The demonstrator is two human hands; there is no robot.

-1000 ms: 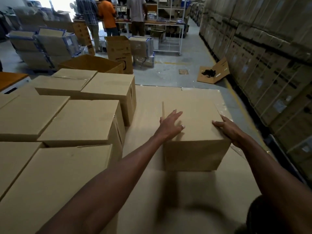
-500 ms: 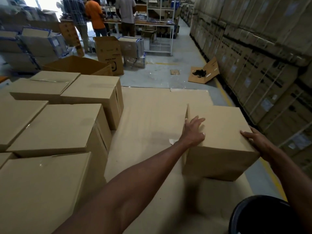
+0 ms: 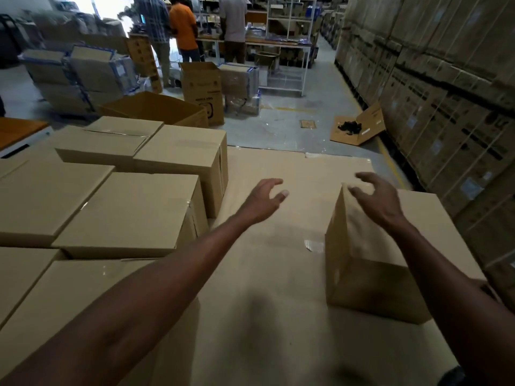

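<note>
A plain brown cardboard box [image 3: 370,263] stands alone at the right edge of a flat cardboard sheet [image 3: 264,288]. My right hand [image 3: 373,199] hovers over the box's far left top corner with loosely curled fingers and holds nothing. My left hand [image 3: 263,200] floats above the bare sheet to the left of the box, fingers relaxed and empty. Neither hand touches the box.
Several closed brown boxes [image 3: 131,210] are packed in rows on the left. A wall of stacked cartons [image 3: 446,87] lines the right aisle. Three people [image 3: 184,29] stand at a workbench far ahead, with open cartons [image 3: 202,87] and a flattened box [image 3: 359,126] on the floor.
Both hands have let go of the lone box, which slid right to the sheet's edge. My left hand moved off to the left; my right hand lifted above the box top.
</note>
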